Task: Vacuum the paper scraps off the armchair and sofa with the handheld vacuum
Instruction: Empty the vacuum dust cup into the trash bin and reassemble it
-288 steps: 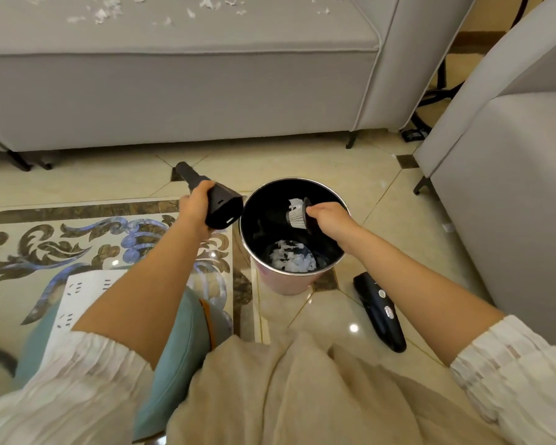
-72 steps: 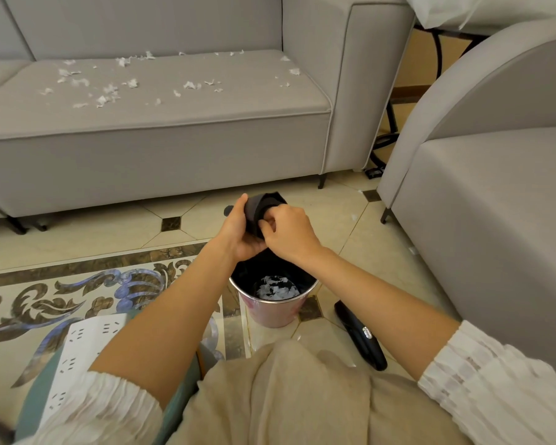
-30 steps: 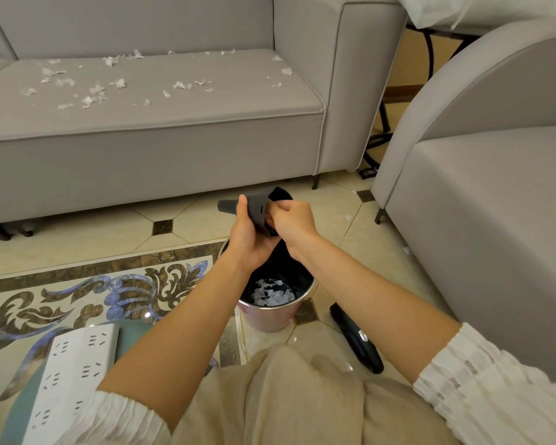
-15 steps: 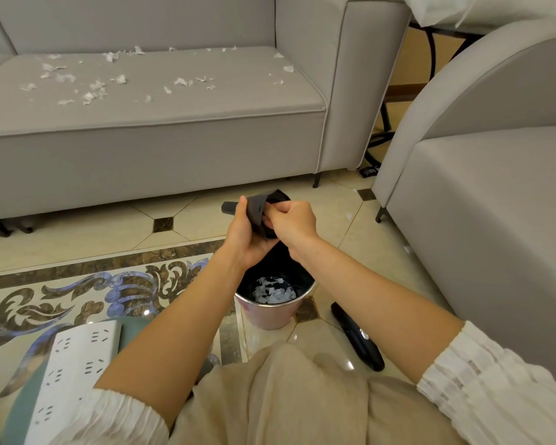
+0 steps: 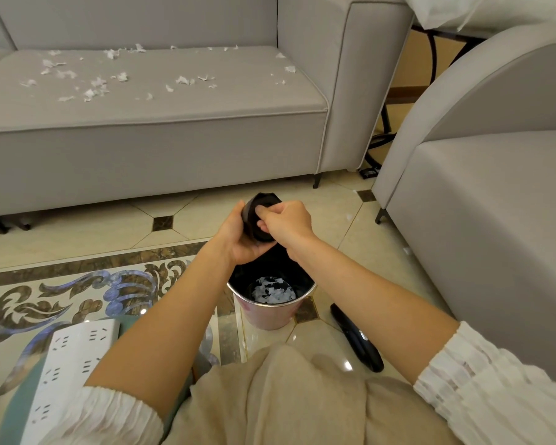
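My left hand [image 5: 236,239] grips the black dust cup [image 5: 259,216] of the handheld vacuum from below, above the pink bin [image 5: 270,316]. My right hand [image 5: 286,221] has its curled fingers at the cup's open end; the filter it put there is hidden. The vacuum's black motor body [image 5: 357,337] lies on the tiles to the right of the bin. White paper scraps [image 5: 93,78] are scattered over the grey sofa [image 5: 161,146] seat. The grey armchair [image 5: 495,194] stands at the right, its seat bare where I can see it.
The bin holds white scraps at its bottom. A white power strip [image 5: 68,370] lies on a teal stool at lower left. A black metal side-table frame [image 5: 382,130] stands between sofa and armchair. A few scraps lie on the tiles near the armchair's leg [image 5: 381,216].
Earlier my right hand held the white filter over the bin, apart from the cup. Both hands have since come together on the cup, which has turned so its open end faces me.
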A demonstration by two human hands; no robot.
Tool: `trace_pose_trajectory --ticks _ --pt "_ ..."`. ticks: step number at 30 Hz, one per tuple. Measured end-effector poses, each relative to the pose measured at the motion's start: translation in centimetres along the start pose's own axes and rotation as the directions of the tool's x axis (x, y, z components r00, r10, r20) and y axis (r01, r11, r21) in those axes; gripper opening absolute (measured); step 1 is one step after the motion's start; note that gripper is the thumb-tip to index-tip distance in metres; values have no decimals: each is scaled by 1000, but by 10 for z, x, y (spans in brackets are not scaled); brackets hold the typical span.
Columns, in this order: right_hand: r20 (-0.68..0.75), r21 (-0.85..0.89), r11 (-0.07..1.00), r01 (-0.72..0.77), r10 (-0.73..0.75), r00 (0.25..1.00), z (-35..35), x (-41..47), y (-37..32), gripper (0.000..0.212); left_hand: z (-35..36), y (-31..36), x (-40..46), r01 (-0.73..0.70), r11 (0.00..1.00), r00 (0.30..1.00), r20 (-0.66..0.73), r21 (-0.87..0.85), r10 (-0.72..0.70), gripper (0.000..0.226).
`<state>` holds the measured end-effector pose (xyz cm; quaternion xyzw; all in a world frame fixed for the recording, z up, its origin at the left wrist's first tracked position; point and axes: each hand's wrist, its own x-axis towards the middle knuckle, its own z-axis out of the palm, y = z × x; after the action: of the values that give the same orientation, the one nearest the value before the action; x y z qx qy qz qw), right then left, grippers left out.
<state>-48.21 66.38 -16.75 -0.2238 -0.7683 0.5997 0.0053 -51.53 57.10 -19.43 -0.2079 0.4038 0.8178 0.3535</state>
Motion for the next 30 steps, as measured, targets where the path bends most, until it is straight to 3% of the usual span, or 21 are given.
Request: trace_pose_trajectory --ticks 7,12,16,24,30 --pt "89 224 967 -124 107 990 1 2 1 15 -4 0 2 -5 1000 1000 1 -12 5 52" --pt "37 173 983 -58 53 998 2 0 -5 6 4 1 -2 -47 997 999 5 -54 47 52" --pt "-29 146 989 -29 34 999 3 2 -7 16 14 -2 -4 -67 997 998 7 -48 68 50" --pt "31 125 988 -87 84 996 -2 5 -3 16 3 2 5 -54 992 998 -6 111 55 56" --pt "-35 241 968 -76 86 996 -28 13 -8 13 26 9 11 -37 987 999 -9 154 39 55"
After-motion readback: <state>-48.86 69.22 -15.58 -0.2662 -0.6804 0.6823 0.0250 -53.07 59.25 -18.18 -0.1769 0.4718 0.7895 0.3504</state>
